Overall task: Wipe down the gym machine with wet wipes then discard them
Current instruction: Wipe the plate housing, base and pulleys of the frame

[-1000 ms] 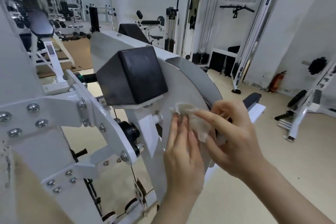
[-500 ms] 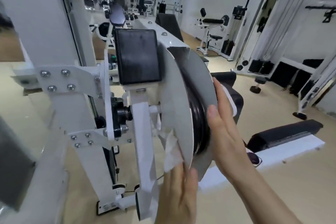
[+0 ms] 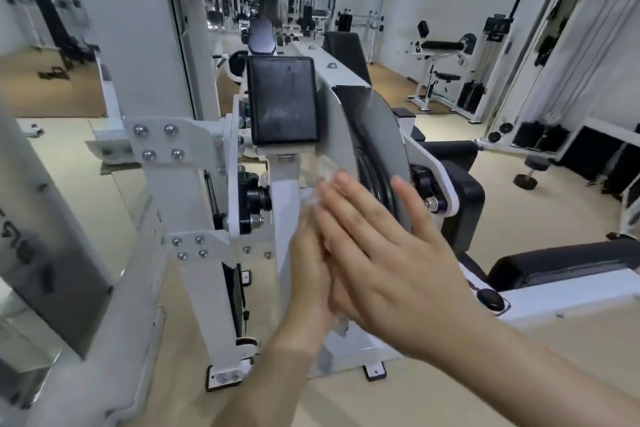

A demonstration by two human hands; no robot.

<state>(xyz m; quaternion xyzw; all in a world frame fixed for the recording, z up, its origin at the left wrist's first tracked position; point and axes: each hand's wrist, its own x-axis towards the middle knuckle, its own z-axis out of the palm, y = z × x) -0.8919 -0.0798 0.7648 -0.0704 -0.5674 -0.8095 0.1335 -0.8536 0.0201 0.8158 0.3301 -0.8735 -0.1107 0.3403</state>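
The gym machine has a white bolted frame (image 3: 194, 191), a black square pad (image 3: 282, 104) and a grey-white round disc (image 3: 388, 135) around a black wheel. A crumpled white wet wipe (image 3: 323, 168) lies against the disc's left face, its top edge showing above my fingers. My left hand (image 3: 308, 270) presses the wipe on the disc from below. My right hand (image 3: 391, 263) lies flat over the left with fingers stretched, thumb at the disc's rim. Most of the wipe is hidden between the hands.
A black padded bench (image 3: 568, 262) on a white base stands to the right. A thick white post (image 3: 52, 218) rises close at the left. Cable machines (image 3: 540, 80) and other gym gear line the far right and back. Mirrors cover the left wall.
The view swung left around the disc. My left hand moved the wipe from low on the disc upward, and my right hand shifted from the disc's rim to over the left hand.
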